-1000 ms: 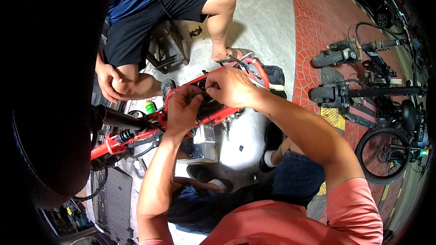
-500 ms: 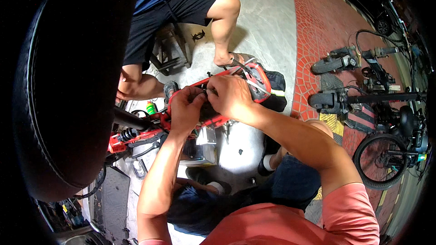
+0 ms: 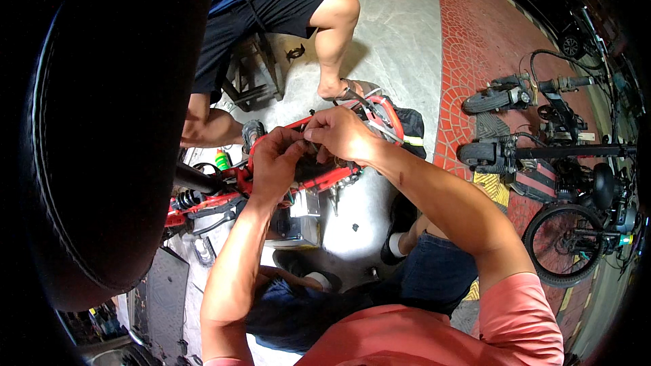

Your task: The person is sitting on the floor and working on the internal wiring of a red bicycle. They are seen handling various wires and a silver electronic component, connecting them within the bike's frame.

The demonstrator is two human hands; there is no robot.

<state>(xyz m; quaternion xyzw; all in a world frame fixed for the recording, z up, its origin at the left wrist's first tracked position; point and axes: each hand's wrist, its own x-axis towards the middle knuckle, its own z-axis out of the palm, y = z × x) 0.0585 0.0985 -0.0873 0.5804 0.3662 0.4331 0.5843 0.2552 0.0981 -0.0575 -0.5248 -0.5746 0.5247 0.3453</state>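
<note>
Both hands meet over the red frame (image 3: 330,179) of a bike-like vehicle. My left hand (image 3: 275,161) is closed in a pinch, thumb against forefinger. Close beside it, my right hand (image 3: 341,134) is also pinching, its fingertips nearly touching the left ones. What lies between the fingers is small and dark, and I cannot make it out. Under the hands the inside of the frame is in shadow. At the frame's right end a red loop (image 3: 392,118) with pale and black cables shows. A large black padded seat (image 3: 122,135) fills the left side.
Across the frame sits another person in dark shorts (image 3: 285,10) on a low stool (image 3: 252,78). A metal box (image 3: 302,220) stands below the frame, near a green bottle (image 3: 222,159). Parked scooters (image 3: 498,98) and a black-tyred wheel (image 3: 566,242) are at the right.
My right hand has tilted, its fingers shifting slightly left and opening more of the frame to view. The left hand stays nearly in place. The seat's position in view has shifted slightly.
</note>
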